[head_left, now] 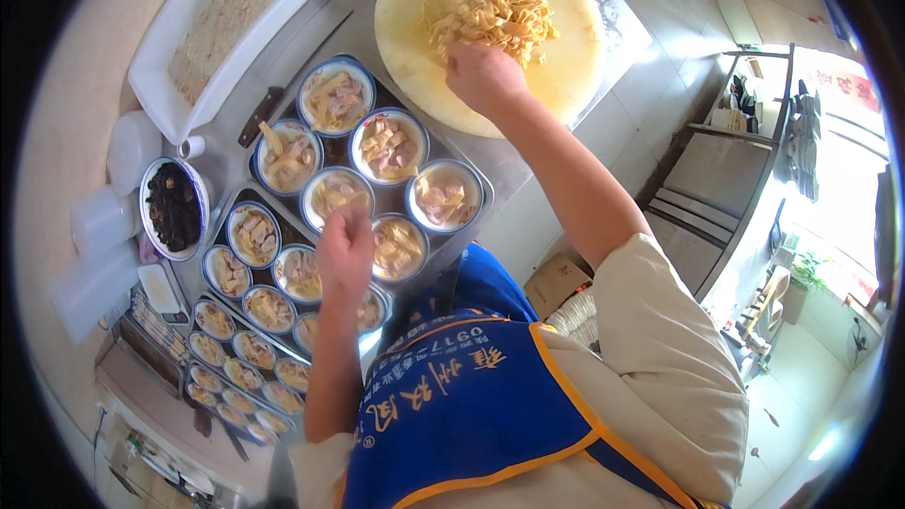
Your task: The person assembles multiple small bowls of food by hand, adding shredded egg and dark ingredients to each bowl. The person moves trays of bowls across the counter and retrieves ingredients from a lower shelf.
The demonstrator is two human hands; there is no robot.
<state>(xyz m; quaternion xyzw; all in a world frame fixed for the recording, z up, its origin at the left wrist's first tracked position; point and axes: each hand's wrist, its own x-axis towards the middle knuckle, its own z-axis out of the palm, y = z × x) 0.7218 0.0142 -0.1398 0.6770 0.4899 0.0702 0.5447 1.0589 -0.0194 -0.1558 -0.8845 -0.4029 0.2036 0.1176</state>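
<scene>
A pile of flat yellow strips (495, 19), like cut tofu skin, lies on a round cream chopping board (575, 71). My right hand (485, 80) is closed at the near edge of this pile, with its fingertips among the strips. To the left, my left hand (346, 250) is closed over a group of bowls, its fingers at the near side of the middle bowl (337, 196). Whatever those fingers pinch is too small to make out. Blue-rimmed bowls around it, such as one by the board (389, 144), hold yellow strips and pinkish meat pieces.
More filled bowls (269, 308) stand on trays at lower left. A dark-handled knife (261, 116) lies beside a white rectangular tub (226, 33). A bowl of dark pieces (174, 207) is at the left. A cardboard box (556, 287) sits on the floor.
</scene>
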